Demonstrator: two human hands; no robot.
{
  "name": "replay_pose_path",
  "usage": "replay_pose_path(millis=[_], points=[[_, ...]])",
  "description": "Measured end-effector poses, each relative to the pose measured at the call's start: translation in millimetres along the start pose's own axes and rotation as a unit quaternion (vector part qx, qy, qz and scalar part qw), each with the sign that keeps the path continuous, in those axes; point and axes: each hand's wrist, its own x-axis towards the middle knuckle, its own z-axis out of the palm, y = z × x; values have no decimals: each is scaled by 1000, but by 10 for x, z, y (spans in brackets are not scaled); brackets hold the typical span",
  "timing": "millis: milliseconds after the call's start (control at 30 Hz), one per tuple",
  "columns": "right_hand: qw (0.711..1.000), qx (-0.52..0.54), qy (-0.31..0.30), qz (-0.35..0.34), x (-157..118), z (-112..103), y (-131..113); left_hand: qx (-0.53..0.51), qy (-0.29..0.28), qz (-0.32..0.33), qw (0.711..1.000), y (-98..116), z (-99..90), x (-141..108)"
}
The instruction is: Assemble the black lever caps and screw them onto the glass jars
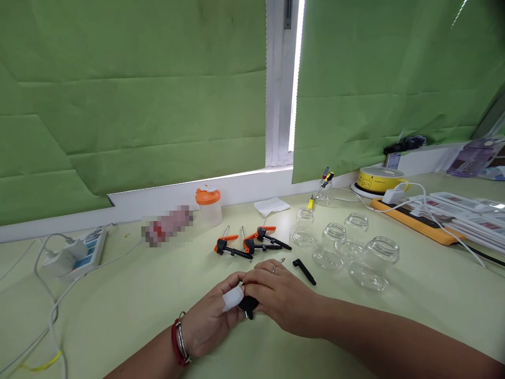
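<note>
Two hands meet low in the head view, over the near side of the tabletop (130,316). The left hand (215,318), with white tape (233,298) on its thumb, has its fingers closed on a black part (248,303) from the left and below. The right hand (284,295) comes across from the other side, its fingers curled over the top of the same part. The left seems to serve as the rest and the right as the working hand, which would explain holding the part between them, close to the body. A bit of red shows at the grip, though the fingers hide most of it, so I can't fairly say how the pieces join.

Just beyond the hands lie three clamps (233,252), orange and black, grouped close together, probably to be in easy reach. A loose black bar (304,271) lies just beside the right hand, apart from them. Four glass jars (374,263) stand to the right of the bar, open at the top. Farther back are a cup (210,208) with an orange lid and a tissue (272,206), near the wall.
</note>
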Motion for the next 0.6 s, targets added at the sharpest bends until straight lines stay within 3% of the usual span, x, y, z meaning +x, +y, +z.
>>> replay_pose_path(millis=[267, 467, 600], points=[[999, -18, -24, -43, -1, -5, 8, 159, 31, -36, 986, 70, 103, -12], [993, -30, -56, -97, -6, -12, -8, 164, 40, -51, 984, 19, 85, 16], [995, -53, -22, -87, 8, -17, 17, 188, 58, -39, 980, 23, 59, 28]])
